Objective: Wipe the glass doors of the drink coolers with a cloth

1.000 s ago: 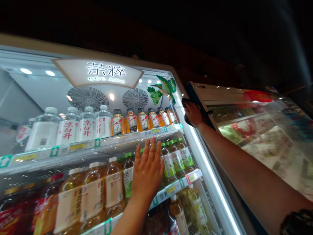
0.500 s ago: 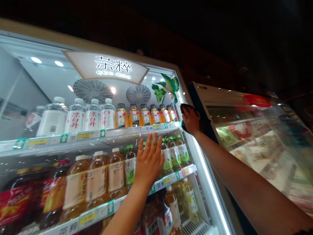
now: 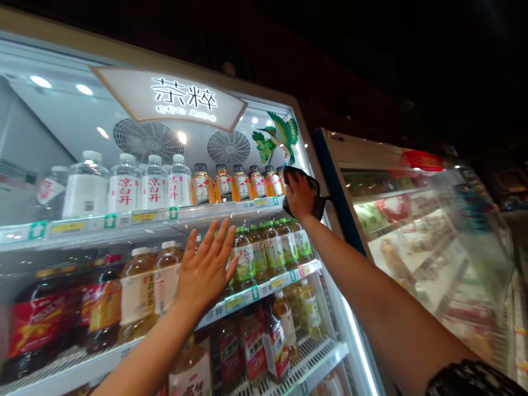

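A lit drinks fridge with a glass front fills the left of the view. My left hand lies flat on the glass with fingers spread, over the middle shelf of tea bottles. My right hand is raised near the fridge's upper right corner, closed on a dark cloth that it presses against the glass beside the orange bottles of the top shelf. A dark watch sits on my right wrist.
White water bottles stand at the top left, two fans and a sign above them. Dark and red bottles fill the lower left. A second chilled case with packed food adjoins on the right.
My right hand with the cloth has slid left from the fridge's right frame onto the glass. My left hand has shifted left and slightly down along the glass.
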Tool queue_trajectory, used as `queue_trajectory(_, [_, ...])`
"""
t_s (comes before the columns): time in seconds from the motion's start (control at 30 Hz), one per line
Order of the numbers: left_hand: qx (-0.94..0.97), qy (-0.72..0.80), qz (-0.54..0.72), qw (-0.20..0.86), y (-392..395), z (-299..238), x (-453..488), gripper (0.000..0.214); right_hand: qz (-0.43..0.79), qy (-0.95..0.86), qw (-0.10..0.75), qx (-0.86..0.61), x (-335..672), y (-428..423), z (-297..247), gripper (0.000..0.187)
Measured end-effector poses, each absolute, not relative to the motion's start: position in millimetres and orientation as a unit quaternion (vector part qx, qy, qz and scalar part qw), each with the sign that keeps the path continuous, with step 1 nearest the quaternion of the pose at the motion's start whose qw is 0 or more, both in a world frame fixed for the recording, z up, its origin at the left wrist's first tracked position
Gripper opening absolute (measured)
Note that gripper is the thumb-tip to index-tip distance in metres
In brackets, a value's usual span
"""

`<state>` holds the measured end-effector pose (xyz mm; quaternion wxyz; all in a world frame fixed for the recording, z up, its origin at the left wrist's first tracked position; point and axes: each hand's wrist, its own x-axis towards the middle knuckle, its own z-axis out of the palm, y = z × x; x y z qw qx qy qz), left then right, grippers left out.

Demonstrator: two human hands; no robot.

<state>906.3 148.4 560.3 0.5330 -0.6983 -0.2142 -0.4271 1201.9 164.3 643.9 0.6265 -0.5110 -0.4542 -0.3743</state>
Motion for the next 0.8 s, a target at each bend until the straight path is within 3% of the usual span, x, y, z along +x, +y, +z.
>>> queue_trajectory(0.1, [-0.701, -0.216, -0.435, 0.522, 149, 563, 898, 0.069, -0.417, -0.518, 0.568, -0.485, 1152, 162, 645, 0.048])
queue_trajectory(0.27, [-0.706, -0.196, -0.442, 0.517, 148, 560, 889, 0.071, -0.493, -0.665, 0.422, -0.371, 1153, 145, 587, 0.046])
queue_trajectory(0.37, [-0.704, -0.187, -0.44, 0.526, 146, 560, 875, 0.07, -0.437, -0.615, 0.488, -0.438, 1176, 144, 589, 0.047])
queue_trajectory(0.5, [-0.696, -0.19, -0.439, 0.536, 144, 563, 856, 0.069, -0.357, -0.47, 0.609, -0.53, 1146, 154, 647, 0.053])
queue_trajectory(0.63, [-0.689, -0.195, -0.438, 0.544, 145, 562, 839, 0.068, -0.385, -0.502, 0.561, -0.534, 1072, 154, 664, 0.052])
queue_trajectory(0.8, [-0.694, -0.195, -0.434, 0.541, 139, 559, 806, 0.068, -0.496, -0.674, 0.406, -0.367, 1070, 139, 599, 0.052])
